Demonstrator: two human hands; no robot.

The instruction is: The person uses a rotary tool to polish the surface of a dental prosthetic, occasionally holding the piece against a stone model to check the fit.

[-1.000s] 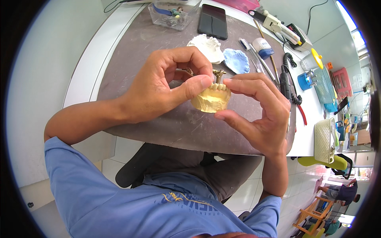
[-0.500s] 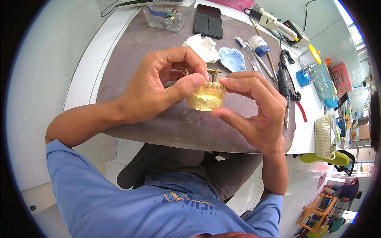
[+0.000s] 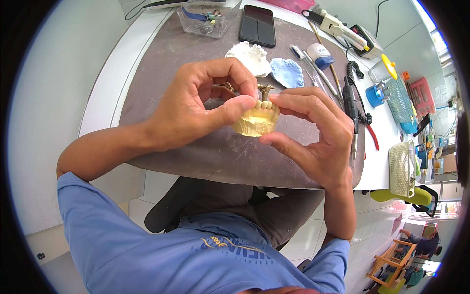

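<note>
A yellow plaster dental model [image 3: 256, 122] with a row of cream teeth [image 3: 264, 105] along its upper edge is between my hands. Behind it rises part of a brass-coloured metal frame [image 3: 265, 89], probably an articulator, mostly hidden by my fingers. My left hand [image 3: 210, 100] is closed at the left end of the teeth, thumb and index fingertips meeting there. On the other side my right hand [image 3: 316, 125] grips the model, index fingertip by the teeth and thumb at the lower right edge. A white plaster dental cast [image 3: 249, 58] and a blue moulded piece [image 3: 287, 73] lie just beyond.
Toward the back are a clear plastic bin [image 3: 208, 22] and a black phone [image 3: 257, 26]. To the right lie a brush [image 3: 297, 52], a blue-and-white bottle [image 3: 320, 55], a corded handpiece [image 3: 349, 100] and red-handled pliers [image 3: 372, 137]. Baskets [image 3: 402, 169] stand farther right.
The dental model has shifted very slightly to the right. Both hands keep nearly the same hold on it.
</note>
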